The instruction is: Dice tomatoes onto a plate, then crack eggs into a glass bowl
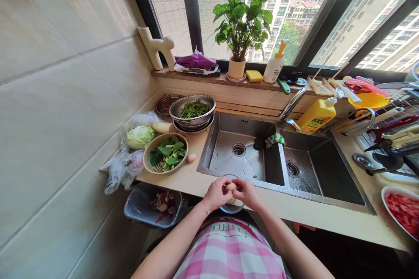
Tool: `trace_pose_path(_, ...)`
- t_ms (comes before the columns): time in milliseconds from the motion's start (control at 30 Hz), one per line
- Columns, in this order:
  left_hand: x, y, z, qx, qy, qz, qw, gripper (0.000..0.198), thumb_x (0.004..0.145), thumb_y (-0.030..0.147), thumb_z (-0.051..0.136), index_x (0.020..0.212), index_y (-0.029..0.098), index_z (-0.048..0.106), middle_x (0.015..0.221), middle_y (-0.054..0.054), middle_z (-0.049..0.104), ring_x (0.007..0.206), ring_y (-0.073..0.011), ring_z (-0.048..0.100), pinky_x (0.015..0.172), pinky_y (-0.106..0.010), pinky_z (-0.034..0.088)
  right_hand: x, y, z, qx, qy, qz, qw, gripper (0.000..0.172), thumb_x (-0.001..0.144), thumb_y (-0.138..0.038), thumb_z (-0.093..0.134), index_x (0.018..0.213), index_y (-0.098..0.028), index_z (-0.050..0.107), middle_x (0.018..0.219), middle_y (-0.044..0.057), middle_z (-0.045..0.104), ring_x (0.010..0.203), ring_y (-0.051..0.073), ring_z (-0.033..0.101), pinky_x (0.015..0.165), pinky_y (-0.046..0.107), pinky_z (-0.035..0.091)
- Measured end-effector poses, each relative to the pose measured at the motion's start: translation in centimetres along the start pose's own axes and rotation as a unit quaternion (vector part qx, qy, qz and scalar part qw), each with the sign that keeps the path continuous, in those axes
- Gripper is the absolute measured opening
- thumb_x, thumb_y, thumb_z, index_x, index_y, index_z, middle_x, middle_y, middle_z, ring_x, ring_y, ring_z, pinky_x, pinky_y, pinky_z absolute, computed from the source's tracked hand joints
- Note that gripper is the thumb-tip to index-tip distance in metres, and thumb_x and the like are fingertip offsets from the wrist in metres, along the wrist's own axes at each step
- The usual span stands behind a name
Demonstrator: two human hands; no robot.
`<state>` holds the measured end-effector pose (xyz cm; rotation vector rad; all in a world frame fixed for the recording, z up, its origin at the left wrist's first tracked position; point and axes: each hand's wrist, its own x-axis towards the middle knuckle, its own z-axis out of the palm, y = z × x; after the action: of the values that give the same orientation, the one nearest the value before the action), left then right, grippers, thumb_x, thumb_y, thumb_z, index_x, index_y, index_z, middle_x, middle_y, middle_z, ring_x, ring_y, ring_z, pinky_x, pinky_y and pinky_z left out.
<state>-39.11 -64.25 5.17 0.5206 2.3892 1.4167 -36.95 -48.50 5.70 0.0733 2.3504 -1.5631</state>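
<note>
On my screen, the double sink (244, 133) sits mid-counter, with the basket of greens (165, 153) and a stacked colander (192, 111) to its left and a cabbage (140, 137) further left. A potted plant (236, 30) stands on the sill behind. The left hand (212, 194) and right hand (246, 194) hold an egg (231, 186) before the sink, above a bowl (231, 208).

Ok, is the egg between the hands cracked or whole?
Cannot tell: the left hand and right hand cover most of the egg; only a small patch of shell shows.

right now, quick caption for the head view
Left hand and right hand hold a pale brown egg over a small round bowl beside a stainless steel sink
</note>
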Motion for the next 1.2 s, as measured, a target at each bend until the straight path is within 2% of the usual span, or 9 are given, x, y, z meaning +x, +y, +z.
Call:
trace_pose_path(233,-0.5,1.3,-0.5,0.051,0.003,0.047,0.998,0.027,0.07,0.013,0.053,0.095,0.02,0.058,0.093,-0.004,0.064,0.087,-0.0188,0.059,0.077,-0.031,0.047,-0.3,-0.9,0.0,-0.047,0.031,0.019,0.998,0.037,0.059,-0.015,0.051,0.091,-0.016,0.07,0.074,0.001,0.069,0.065,0.015,0.055,0.06,0.023,0.041)
trace_pose_path(400,-0.3,1.9,-1.1,0.055,-0.023,0.052,0.997,0.023,0.068,0.012,0.052,0.089,0.02,0.058,0.085,-0.002,0.062,0.079,-0.0172,0.057,0.07,-0.028,0.046,-0.6,-1.2,-0.1,0.01,-0.002,0.018,1.0,0.037,0.06,-0.016,0.049,0.091,-0.016,0.07,0.076,0.001,0.069,0.068,0.015,0.057,0.061,0.023,0.04)
trace_pose_path(467,-0.2,2.0,-1.1,0.058,-0.027,0.055,0.996,0.022,0.067,0.011,0.053,0.087,0.02,0.057,0.083,-0.002,0.061,0.078,-0.0167,0.056,0.069,-0.028,0.045,-0.6,-1.1,-0.1,0.001,-0.002,0.011,1.0,0.036,0.06,-0.015,0.049,0.089,-0.016,0.07,0.073,0.0,0.067,0.065,0.014,0.055,0.059,0.023,0.039)
trace_pose_path(600,-0.3,2.0,-0.9,0.066,-0.027,0.067,0.995,0.023,0.066,0.011,0.052,0.088,0.019,0.056,0.085,-0.003,0.06,0.08,-0.0175,0.056,0.072,-0.029,0.046,-0.7,-0.9,0.0,-0.036,0.01,0.008,0.999,0.037,0.058,-0.014,0.048,0.087,-0.016,0.069,0.069,-0.001,0.065,0.063,0.013,0.052,0.057,0.023,0.036)
trace_pose_path(800,-0.6,1.4,-1.0,0.041,-0.037,0.095,0.994,0.032,0.072,0.011,0.052,0.101,0.021,0.059,0.098,-0.005,0.063,0.092,-0.0186,0.058,0.082,-0.031,0.048,-0.6,-1.3,0.0,-0.009,0.006,0.024,1.0,0.038,0.058,-0.013,0.049,0.09,-0.016,0.07,0.074,0.0,0.068,0.067,0.015,0.057,0.061,0.023,0.04)
trace_pose_path(1033,-0.6,1.1,-0.8,0.029,-0.023,0.086,0.996,0.032,0.069,0.008,0.052,0.097,0.021,0.06,0.094,-0.004,0.063,0.088,-0.0176,0.058,0.081,-0.03,0.048,-0.4,-1.1,0.0,0.025,-0.013,0.028,0.999,0.036,0.058,-0.014,0.049,0.086,-0.016,0.07,0.075,0.001,0.069,0.07,0.017,0.06,0.062,0.024,0.043)
trace_pose_path(1200,-0.8,1.2,-0.1,0.048,-0.012,0.081,0.995,0.037,0.068,0.009,0.053,0.102,0.021,0.06,0.098,-0.005,0.064,0.093,-0.0198,0.059,0.083,-0.033,0.05,-0.1,-0.1,0.4,0.003,0.008,0.047,0.999,0.035,0.057,-0.015,0.049,0.086,-0.017,0.069,0.071,0.0,0.067,0.066,0.016,0.057,0.058,0.023,0.04)
